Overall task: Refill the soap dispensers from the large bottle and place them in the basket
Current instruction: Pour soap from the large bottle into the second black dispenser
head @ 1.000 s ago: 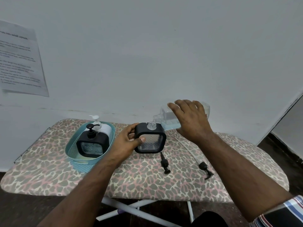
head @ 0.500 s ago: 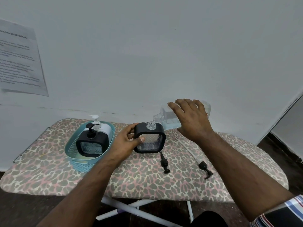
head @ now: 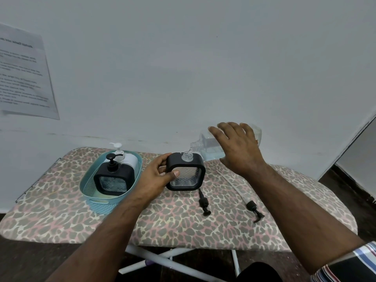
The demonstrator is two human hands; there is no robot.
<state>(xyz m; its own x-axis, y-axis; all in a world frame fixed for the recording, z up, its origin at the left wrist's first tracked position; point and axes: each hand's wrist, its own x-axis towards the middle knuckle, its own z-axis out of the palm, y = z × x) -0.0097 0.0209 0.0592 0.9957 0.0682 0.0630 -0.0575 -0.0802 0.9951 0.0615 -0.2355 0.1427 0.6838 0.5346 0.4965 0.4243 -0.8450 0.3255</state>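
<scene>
Two dispensers already stand in the teal basket (head: 105,197), which we take as our landmark: a black-framed dispenser (head: 114,178) at its front with pump fitted, and a white dispenser (head: 127,159) behind it, touching.

Item, open dispenser (head: 185,173): black frame, clear patterned body, no pump, upright on the leopard-print ironing board (head: 183,224), just right of the basket. Our left hand (head: 156,176) grips its left side, thumb across the front face, fingers curled round the back edge.

Item, large bottle (head: 207,146): clear, with pale blue liquid, tipped nearly flat, well to the right of the basket and farther back. Its mouth sits just above the open dispenser's neck. Our right hand (head: 238,147) holds it from above, fingers wrapped over its body.

Item, short black pump (head: 204,204): lying on the board, right of the basket, just in front of the open dispenser.

Item, second black pump (head: 254,210), with long clear tube: lying farther right again, apart from the first.

Item, printed sheet (head: 22,74): on the wall above and left of the basket, text too blurred to read.
</scene>
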